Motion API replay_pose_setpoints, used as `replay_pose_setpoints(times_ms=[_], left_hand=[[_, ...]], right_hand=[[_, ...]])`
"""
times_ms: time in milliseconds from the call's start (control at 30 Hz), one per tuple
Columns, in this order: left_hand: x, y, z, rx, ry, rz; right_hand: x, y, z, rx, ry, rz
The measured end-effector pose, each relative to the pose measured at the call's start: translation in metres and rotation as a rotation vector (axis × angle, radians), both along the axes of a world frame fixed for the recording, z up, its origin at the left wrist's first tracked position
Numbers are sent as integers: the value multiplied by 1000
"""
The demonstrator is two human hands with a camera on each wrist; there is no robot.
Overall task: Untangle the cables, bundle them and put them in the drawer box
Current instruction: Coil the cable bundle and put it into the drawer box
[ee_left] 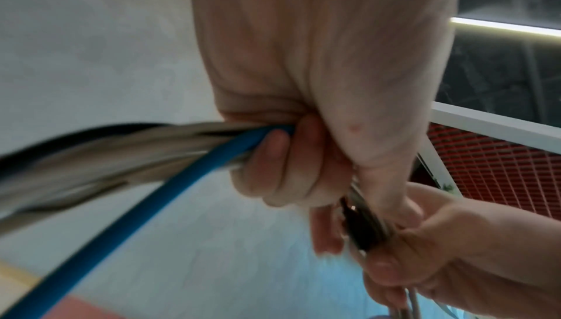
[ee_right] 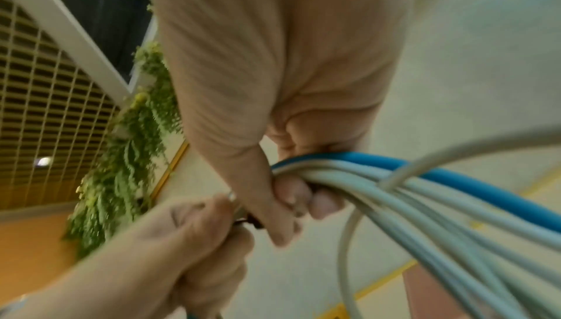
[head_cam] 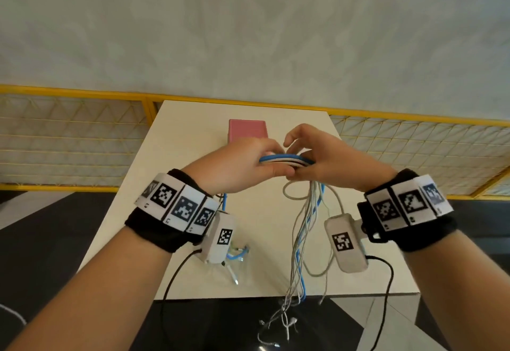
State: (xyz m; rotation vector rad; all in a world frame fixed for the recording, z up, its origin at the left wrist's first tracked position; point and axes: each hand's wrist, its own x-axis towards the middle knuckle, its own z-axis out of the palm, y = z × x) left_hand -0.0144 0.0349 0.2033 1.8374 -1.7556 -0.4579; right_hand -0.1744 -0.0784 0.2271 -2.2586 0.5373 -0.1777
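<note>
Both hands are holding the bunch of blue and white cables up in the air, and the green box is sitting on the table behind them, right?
Almost. The box is pink, not green; the head view shows it on the table behind the hands. The rest holds: the left hand and the right hand both grip the bundle of blue and white cables above the table.

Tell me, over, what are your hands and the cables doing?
Left hand and right hand both grip the cables. Loose ends dangle past the table edge. Pink box behind, unblocked.
</note>
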Motion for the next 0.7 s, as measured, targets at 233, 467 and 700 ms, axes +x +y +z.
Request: replay_pose_setpoints(times_ms=[233,467,700], left_hand=[[11,1,11,-331,67,173],[34,2,14,-463,159,289],[63,2,30,-467,152,300]], right_hand=[[20,5,-25,-110,-418,5],[37,-2,-64,25,-279,60],[28,-3,-117,69,-274,-152]])
